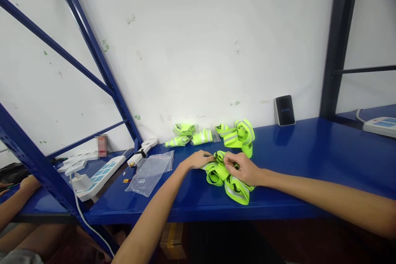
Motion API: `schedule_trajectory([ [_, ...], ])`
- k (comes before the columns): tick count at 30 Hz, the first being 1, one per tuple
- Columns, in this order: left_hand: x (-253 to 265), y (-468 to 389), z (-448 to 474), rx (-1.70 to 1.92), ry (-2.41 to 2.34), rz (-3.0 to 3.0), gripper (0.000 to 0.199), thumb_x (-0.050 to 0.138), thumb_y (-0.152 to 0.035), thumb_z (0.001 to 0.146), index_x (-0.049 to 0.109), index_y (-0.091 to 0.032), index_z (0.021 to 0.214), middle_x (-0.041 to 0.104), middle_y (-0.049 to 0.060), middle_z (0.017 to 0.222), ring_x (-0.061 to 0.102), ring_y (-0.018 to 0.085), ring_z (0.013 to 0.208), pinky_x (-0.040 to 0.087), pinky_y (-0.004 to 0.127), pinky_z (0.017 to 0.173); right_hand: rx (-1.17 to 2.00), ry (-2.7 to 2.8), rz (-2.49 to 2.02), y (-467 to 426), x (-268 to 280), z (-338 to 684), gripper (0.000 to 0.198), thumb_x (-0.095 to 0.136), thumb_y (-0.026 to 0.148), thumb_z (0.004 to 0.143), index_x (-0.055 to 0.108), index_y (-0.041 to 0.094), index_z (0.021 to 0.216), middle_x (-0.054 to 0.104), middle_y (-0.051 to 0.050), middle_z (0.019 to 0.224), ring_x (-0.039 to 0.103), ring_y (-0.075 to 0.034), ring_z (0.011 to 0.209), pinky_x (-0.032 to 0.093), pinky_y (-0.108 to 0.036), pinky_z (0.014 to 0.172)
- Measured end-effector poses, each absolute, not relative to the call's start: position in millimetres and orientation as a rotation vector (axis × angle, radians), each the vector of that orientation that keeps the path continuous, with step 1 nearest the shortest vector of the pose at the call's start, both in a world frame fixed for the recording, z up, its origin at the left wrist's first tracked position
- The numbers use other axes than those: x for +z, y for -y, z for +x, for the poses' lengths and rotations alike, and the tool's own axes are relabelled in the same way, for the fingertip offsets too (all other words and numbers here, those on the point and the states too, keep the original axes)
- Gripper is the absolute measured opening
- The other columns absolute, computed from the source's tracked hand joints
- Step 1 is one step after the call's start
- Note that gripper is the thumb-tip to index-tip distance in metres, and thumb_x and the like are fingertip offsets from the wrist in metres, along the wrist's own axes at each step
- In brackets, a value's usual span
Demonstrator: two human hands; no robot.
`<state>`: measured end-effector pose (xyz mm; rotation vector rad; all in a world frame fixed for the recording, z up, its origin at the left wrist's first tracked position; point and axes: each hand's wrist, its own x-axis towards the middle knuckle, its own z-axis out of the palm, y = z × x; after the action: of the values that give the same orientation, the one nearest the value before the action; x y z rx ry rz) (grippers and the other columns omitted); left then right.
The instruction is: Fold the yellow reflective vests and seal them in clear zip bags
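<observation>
My left hand [198,159] and right hand [243,168] both pinch the neon-yellow reflective band [227,179], which lies bunched on the blue table [309,161] right under my fingers. More bands [238,134] sit just behind, near the wall; an empty clear bag [150,172] lies to the left, and beyond it a power strip [100,175]

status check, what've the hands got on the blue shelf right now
Left hand and right hand both gripping neon reflective band bundle. Clear plastic bags lie left of it, more bands behind. Nothing between.
</observation>
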<state>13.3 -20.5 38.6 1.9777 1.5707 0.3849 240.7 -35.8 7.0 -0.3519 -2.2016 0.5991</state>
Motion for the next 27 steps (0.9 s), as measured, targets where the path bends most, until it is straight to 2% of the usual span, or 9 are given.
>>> schedule_trajectory([
  [3, 39, 18, 29, 0.298, -1.456, 2.039, 0.047, 0.059, -0.059, 0.075, 0.066, -0.013, 0.086, 0.062, -0.001, 0.072, 0.056, 0.016, 0.072, 0.042, 0.024, 0.065, 0.406, 2.163, -0.305, 41, 4, 242, 0.019, 0.046, 0.02, 0.085, 0.042, 0.02, 0.067, 0.044, 0.004, 0.056, 0.04, -0.011, 0.051, 0.031, -0.026, 0.056],
  [5, 41, 22, 40, 0.278, -1.352, 1.989, 0.041, 0.063, -0.053, 0.073, 0.064, -0.012, 0.079, 0.061, -0.001, 0.072, 0.055, 0.015, 0.071, 0.042, 0.024, 0.064, 0.28, 2.132, -0.268, 42, 2, 243, 0.022, 0.046, 0.019, 0.084, 0.041, 0.02, 0.063, 0.044, 0.003, 0.054, 0.04, -0.011, 0.051, 0.03, -0.027, 0.056],
  [7, 43, 28, 49, 0.345, -1.19, 1.86, 0.037, 0.07, -0.046, 0.069, 0.064, -0.013, 0.085, 0.064, 0.0, 0.078, 0.057, 0.015, 0.075, 0.044, 0.024, 0.068, 0.2, 2.113, -0.232, 43, 1, 245, 0.024, 0.045, 0.019, 0.085, 0.04, 0.02, 0.062, 0.043, 0.003, 0.053, 0.037, -0.011, 0.05, 0.029, -0.027, 0.055],
  [10, 44, 40, 57, 0.461, -0.948, 1.573, 0.049, 0.077, -0.036, 0.062, 0.061, -0.015, 0.103, 0.066, 0.003, 0.091, 0.061, 0.016, 0.081, 0.047, 0.027, 0.077, 0.132, 2.117, -0.202, 43, 0, 245, 0.026, 0.043, 0.02, 0.086, 0.04, 0.021, 0.06, 0.042, 0.003, 0.053, 0.035, -0.011, 0.049, 0.028, -0.027, 0.054],
  [13, 48, 46, 52, 0.512, -0.896, 1.477, 0.056, 0.077, -0.026, 0.058, 0.057, -0.016, 0.109, 0.066, 0.005, 0.095, 0.062, 0.016, 0.081, 0.048, 0.028, 0.078, 0.09, 2.148, -0.217, 42, 0, 243, 0.033, 0.043, 0.021, 0.087, 0.036, 0.02, 0.055, 0.037, 0.004, 0.049, 0.031, -0.01, 0.046, 0.024, -0.028, 0.052],
  [16, 66, 46, 30, 0.492, -1.017, 1.627, 0.05, 0.07, -0.022, 0.059, 0.057, -0.016, 0.107, 0.065, 0.004, 0.096, 0.061, 0.016, 0.082, 0.048, 0.028, 0.077, 0.088, 2.203, -0.25, 40, 2, 239, 0.039, 0.044, 0.022, 0.087, 0.031, 0.02, 0.051, 0.03, 0.005, 0.045, 0.024, -0.009, 0.043, 0.02, -0.028, 0.049],
  [21, 123, 44, -29, 0.215, -1.484, 2.06, 0.041, 0.064, -0.021, 0.06, 0.056, -0.018, 0.1, 0.059, -0.001, 0.084, 0.055, 0.014, 0.072, 0.042, 0.023, 0.063, 0.109, 2.369, -0.327, 42, 6, 233, 0.04, 0.044, 0.02, 0.084, 0.026, 0.019, 0.049, 0.026, 0.005, 0.044, 0.021, -0.008, 0.042, 0.018, -0.027, 0.047],
  [25, 151, 45, -70, 0.319, -1.805, 2.158, 0.037, 0.057, -0.018, 0.058, 0.052, -0.019, 0.095, 0.049, -0.005, 0.067, 0.046, 0.013, 0.061, 0.033, 0.022, 0.055, 0.12, 2.494, -0.433, 42, 10, 235, 0.035, 0.046, 0.015, 0.079, 0.029, 0.018, 0.048, 0.027, 0.006, 0.045, 0.021, -0.008, 0.044, 0.02, -0.026, 0.05],
  [27, 151, 42, -80, 0.312, -1.934, 2.134, 0.035, 0.056, -0.019, 0.058, 0.053, -0.018, 0.093, 0.05, -0.004, 0.066, 0.047, 0.014, 0.061, 0.034, 0.023, 0.056, 0.145, 2.553, -0.467, 41, 12, 235, 0.033, 0.046, 0.014, 0.077, 0.03, 0.018, 0.049, 0.027, 0.006, 0.045, 0.021, -0.008, 0.045, 0.02, -0.026, 0.051],
])
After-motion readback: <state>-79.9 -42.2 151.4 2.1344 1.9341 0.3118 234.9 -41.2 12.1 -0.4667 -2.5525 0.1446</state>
